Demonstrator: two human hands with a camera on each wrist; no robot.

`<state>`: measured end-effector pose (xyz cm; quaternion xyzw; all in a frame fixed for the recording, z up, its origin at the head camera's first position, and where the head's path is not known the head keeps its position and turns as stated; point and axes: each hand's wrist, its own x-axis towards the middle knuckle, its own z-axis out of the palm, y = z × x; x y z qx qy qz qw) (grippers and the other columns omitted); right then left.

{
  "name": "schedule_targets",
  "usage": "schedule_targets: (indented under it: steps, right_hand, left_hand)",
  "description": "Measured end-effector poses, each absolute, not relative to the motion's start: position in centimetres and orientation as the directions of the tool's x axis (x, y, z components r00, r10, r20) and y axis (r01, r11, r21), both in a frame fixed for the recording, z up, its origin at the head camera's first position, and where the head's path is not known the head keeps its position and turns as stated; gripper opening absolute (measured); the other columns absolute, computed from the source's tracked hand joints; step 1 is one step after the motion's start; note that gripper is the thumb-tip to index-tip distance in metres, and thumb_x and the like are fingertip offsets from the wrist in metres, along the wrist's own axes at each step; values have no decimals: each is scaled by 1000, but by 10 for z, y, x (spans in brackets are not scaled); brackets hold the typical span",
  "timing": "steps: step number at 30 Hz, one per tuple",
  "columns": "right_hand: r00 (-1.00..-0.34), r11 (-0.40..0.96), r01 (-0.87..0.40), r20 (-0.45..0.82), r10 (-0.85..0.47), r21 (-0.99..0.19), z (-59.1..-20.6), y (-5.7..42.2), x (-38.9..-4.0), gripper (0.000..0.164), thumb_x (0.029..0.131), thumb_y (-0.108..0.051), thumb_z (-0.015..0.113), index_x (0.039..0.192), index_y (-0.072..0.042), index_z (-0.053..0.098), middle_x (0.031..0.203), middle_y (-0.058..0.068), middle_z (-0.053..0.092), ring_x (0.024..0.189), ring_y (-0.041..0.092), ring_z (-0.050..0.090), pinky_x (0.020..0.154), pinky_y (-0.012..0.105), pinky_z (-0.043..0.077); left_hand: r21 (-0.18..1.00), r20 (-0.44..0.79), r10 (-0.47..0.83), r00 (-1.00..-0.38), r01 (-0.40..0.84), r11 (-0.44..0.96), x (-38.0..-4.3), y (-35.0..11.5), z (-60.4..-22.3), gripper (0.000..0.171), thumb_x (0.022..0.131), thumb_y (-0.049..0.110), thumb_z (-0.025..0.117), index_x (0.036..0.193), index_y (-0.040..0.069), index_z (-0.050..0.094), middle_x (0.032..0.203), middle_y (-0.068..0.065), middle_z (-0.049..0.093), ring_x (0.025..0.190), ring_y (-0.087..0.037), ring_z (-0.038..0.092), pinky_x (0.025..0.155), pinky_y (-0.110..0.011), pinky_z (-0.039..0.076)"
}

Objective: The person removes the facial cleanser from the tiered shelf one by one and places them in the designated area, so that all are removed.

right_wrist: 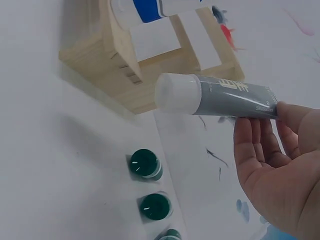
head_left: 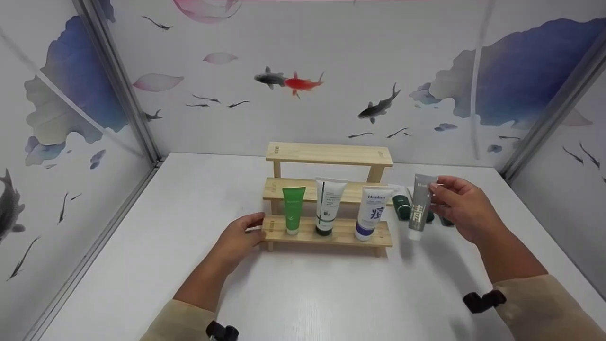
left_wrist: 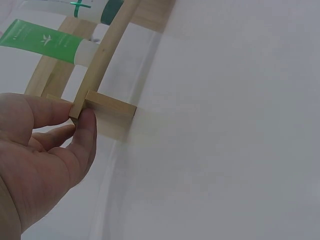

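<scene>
A white desk [head_left: 303, 293] stands before white walls [head_left: 341, 42] painted with fish and petals; on it is a three-tier wooden rack [head_left: 331, 154], its lowest step [head_left: 277, 227] bearing a green tube [head_left: 293, 208], a dark-capped white tube [head_left: 330, 201] and a blue-capped white tube [head_left: 372, 210]; the left grip [head_left: 240, 237] pinches that step's left end; the right grip [head_left: 461, 206] grasps a grey tube [head_left: 420, 203] by its flat end, thumb against fingers, holding it cap down in the air, just right of the rack.

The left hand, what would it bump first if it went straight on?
The wooden rack, right away: the left hand pinches its bottom step. Next might be the green tube, but depth is unclear.
</scene>
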<state>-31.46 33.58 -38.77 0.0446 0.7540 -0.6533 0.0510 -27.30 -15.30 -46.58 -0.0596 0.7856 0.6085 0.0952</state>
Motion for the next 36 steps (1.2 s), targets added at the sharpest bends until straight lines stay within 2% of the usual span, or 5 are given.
schedule_targets:
  steps: [10,14,19,24,36]
  right_hand:
    - [-969,225,227,-243,-45,-947,-434,352,-314,43,104,-38,70,141,-18,59,118,-10,69,105,11,71,94,26,64]
    - [-949,264,293,-314,-39,-919,-449,356,-316,43,104,-37,71,140,-17,61,122,-5,69,105,13,71,92,27,64]
    - [-933,306,327,-357,-46,-894,-464,360,-318,53,104,-38,70,148,-10,58,132,4,65,108,14,70,91,28,64]
    - [-914,320,368,-403,-49,-873,-472,365,-320,65,103,-38,72,156,-7,51,130,3,68,105,14,71,90,29,65]
    - [-911,394,372,-413,-20,-840,-471,364,-321,63,101,-37,75,152,-5,57,126,4,71,101,15,71,88,28,65]
  left_hand:
    - [944,-225,29,-974,-211,252,-273,-154,-463,55,105,9,59,160,10,49,162,-11,51,145,-29,57,119,-44,53]
    - [943,-226,27,-974,-212,255,-272,-154,-463,56,105,9,60,160,10,49,162,-11,51,146,-29,56,119,-45,52]
    - [944,-221,21,-975,-208,256,-271,-153,-464,55,105,9,60,159,10,50,161,-12,52,146,-30,56,118,-45,53]
    - [950,-214,23,-977,-202,239,-272,-153,-466,56,104,8,59,159,8,49,160,-13,53,144,-30,57,115,-42,55]
    - [946,-215,19,-976,-203,253,-273,-152,-464,56,104,8,59,159,7,49,160,-14,53,144,-30,58,115,-42,56]
